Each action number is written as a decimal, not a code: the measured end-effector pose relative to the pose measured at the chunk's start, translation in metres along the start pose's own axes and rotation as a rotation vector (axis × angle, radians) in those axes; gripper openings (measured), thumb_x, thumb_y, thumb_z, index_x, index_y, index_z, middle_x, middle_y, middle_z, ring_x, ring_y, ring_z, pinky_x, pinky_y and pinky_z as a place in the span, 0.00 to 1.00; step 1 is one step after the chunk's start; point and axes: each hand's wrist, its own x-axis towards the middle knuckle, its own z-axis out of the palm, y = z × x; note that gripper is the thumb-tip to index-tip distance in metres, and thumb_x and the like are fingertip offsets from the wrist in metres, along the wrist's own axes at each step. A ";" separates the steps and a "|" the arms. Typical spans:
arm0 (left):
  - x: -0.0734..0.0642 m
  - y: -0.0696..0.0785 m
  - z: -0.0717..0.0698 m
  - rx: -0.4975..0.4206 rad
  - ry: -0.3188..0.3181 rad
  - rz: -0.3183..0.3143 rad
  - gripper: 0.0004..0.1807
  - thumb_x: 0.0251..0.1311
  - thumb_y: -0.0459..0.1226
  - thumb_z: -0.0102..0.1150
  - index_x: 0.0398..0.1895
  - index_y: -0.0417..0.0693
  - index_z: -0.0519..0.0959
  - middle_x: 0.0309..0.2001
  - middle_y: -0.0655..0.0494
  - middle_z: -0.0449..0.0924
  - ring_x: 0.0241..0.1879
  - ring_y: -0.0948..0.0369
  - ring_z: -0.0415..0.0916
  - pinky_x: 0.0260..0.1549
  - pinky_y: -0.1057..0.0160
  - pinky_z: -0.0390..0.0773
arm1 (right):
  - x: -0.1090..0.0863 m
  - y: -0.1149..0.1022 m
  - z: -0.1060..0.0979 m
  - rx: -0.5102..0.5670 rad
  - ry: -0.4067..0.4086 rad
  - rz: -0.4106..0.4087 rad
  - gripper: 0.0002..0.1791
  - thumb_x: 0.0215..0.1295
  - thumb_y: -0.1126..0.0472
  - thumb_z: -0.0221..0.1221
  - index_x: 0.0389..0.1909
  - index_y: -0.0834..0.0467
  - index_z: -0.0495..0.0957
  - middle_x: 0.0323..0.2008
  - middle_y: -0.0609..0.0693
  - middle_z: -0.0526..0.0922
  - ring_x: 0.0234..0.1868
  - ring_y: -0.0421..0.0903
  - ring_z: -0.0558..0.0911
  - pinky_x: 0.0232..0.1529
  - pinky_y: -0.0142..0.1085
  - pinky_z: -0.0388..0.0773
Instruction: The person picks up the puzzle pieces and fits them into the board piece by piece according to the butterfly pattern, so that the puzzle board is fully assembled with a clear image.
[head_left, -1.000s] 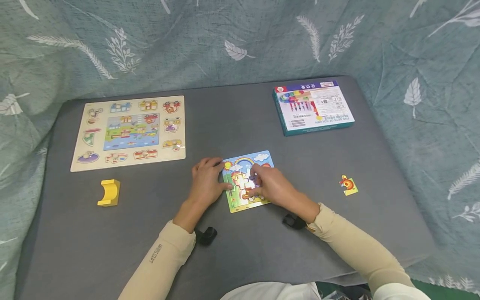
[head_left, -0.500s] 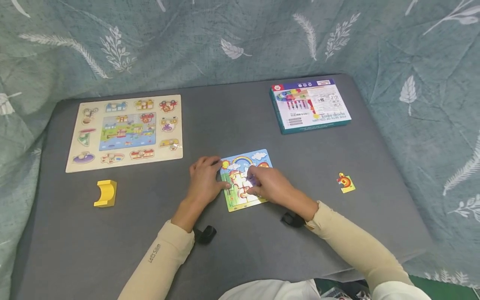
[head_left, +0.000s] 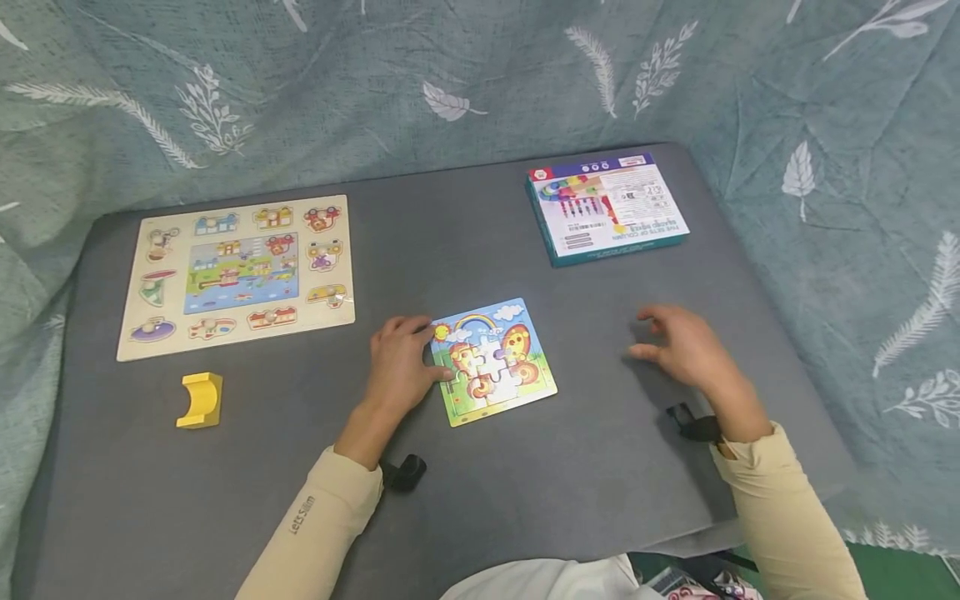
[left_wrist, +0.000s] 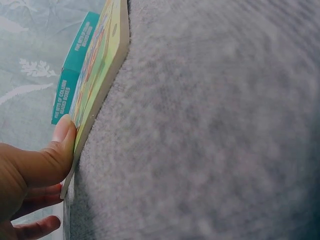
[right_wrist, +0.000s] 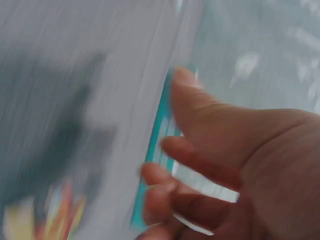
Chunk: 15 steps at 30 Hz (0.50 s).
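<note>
A square jigsaw puzzle with a rainbow and a butterfly lies mid-table, pale piece-shaped patches showing at its centre. My left hand holds its left side, fingers at the upper corner and thumb lower down; the left wrist view has the thumb against the puzzle's edge. To the right, my right hand is above the table, thumb and index finger apart with nothing between them. A blurred, colourful puzzle piece shows at the lower left of the right wrist view; in the head view that hand hides it.
A wooden peg puzzle board with vehicle pieces lies at the back left. Below it stands a yellow block with a curved cut-out. A flat teal-sided box lies at the back right. A patterned curtain hangs behind the table.
My right hand has left the jigsaw puzzle and moved right, covering the loose piece in the head view. My left hand stays at the puzzle's left side. The head view has shifted slightly.
</note>
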 end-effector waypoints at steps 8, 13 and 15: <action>0.000 -0.001 0.000 0.015 -0.003 0.005 0.39 0.41 0.45 0.77 0.58 0.38 0.77 0.61 0.46 0.74 0.64 0.47 0.63 0.62 0.40 0.60 | -0.012 0.052 0.003 -0.019 -0.022 0.013 0.21 0.49 0.61 0.72 0.40 0.67 0.74 0.34 0.63 0.74 0.37 0.58 0.74 0.38 0.49 0.70; 0.000 0.000 0.000 0.010 0.007 0.000 0.38 0.41 0.45 0.78 0.58 0.38 0.77 0.61 0.46 0.74 0.64 0.47 0.63 0.62 0.40 0.60 | -0.011 0.053 0.005 -0.034 0.009 0.041 0.19 0.47 0.60 0.73 0.29 0.64 0.71 0.27 0.58 0.72 0.30 0.53 0.70 0.32 0.43 0.66; -0.001 0.000 0.001 0.010 0.003 -0.004 0.38 0.41 0.45 0.77 0.58 0.39 0.77 0.61 0.46 0.74 0.64 0.47 0.63 0.63 0.40 0.60 | -0.010 0.048 0.002 -0.042 0.002 0.058 0.20 0.48 0.59 0.73 0.27 0.62 0.70 0.25 0.55 0.72 0.28 0.51 0.70 0.30 0.41 0.65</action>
